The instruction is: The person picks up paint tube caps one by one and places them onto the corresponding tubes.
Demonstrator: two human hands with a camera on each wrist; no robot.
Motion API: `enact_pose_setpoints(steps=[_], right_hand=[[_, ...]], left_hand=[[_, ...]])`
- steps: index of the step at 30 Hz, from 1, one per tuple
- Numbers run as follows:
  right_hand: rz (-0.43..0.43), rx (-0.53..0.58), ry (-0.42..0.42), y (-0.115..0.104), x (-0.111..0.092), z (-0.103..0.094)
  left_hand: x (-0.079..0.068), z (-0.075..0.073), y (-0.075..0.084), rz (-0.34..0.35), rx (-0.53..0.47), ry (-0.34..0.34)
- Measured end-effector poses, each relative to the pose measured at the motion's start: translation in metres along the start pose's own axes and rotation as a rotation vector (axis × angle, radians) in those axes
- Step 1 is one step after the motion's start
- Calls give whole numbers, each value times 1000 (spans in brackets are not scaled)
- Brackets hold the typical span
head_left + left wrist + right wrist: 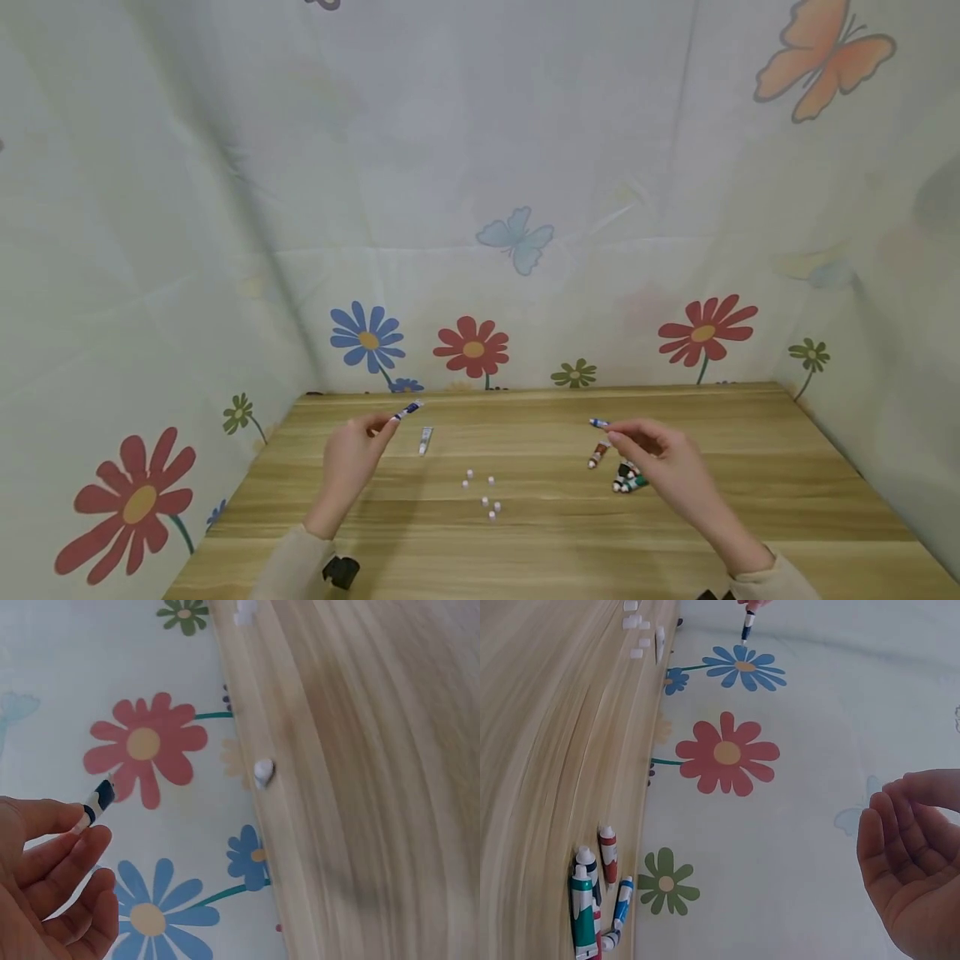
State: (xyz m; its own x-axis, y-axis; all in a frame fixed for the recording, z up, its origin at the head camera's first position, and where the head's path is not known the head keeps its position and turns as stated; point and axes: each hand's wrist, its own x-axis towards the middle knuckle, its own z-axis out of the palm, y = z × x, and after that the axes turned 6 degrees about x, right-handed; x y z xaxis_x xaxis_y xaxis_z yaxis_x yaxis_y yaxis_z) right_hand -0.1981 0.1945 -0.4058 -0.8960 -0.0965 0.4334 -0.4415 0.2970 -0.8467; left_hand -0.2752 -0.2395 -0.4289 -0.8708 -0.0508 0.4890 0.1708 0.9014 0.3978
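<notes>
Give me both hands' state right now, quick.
Left hand: closed, pinching a dark blue paint tube.
Right hand: closed, thumb and fingertips drawn together, nothing visible in it.

Here's the light-brown, streaky wood-grain tabletop [540,550], and out on its left lies a slim pale tube with a white cap [425,441], all by itself! Across to the middle: six small white cylindrical pieces [491,480], loosely scattered. Over on the right, a real crowd: a red-brown and white tube [609,859], a blue and white tube [623,901] just beside it, and a green tube [582,907] close against a dark white-capped tube [589,867].
</notes>
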Motion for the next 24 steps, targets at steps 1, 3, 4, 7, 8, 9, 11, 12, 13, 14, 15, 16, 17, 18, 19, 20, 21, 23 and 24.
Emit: enact_pose_setpoints(steps=[1,3,4,7,8,9,11,12,13,14,15,16,17,18,19,20,21,23,24], right_hand=[[1,-4,4,1,0,-1],[5,-10,12,2,0,-1],[8,-13,15,3,0,-2],[31,-2,16,3,0,-4],[39,3,15,3,0,-5],[49,8,13,3,-1,-5],[62,21,7,3,-1,-7],[66,24,5,2,-1,-7],[67,22,5,2,-1,-7],[66,21,5,2,-2,-8],[62,16,6,3,-2,-8],[55,6,7,3,-2,-9],[49,-5,11,3,-2,-9],[43,-18,14,4,-1,-9],[39,-30,18,4,-1,-10],[34,-42,20,5,-1,-10],[33,-50,23,5,-1,-11],[36,-59,26,6,-1,-12],[39,-60,27,7,-1,-13]], left_hand=[[0,1,-3,-3,9,-10],[1,4,-8,-7,24,-31],[2,5,-10,-9,31,-39],[3,8,-15,-19,47,-71],[3,10,-17,-21,51,-81],[4,11,-18,-27,56,-93],[5,14,-21,-42,64,-122],[6,15,-23,-47,68,-136],[7,16,-24,-55,72,-151],[7,18,-26,-61,75,-166],[8,19,-27,-69,76,-183],[9,20,-28,-73,79,-197],[10,21,-30,-82,80,-213],[11,22,-31,-87,83,-229],[11,24,-32,-93,84,-243],[12,26,-34,-97,84,-257],[14,27,-35,-102,85,-270],[16,31,-38,-121,89,-294],[16,33,-39,-127,91,-302]])
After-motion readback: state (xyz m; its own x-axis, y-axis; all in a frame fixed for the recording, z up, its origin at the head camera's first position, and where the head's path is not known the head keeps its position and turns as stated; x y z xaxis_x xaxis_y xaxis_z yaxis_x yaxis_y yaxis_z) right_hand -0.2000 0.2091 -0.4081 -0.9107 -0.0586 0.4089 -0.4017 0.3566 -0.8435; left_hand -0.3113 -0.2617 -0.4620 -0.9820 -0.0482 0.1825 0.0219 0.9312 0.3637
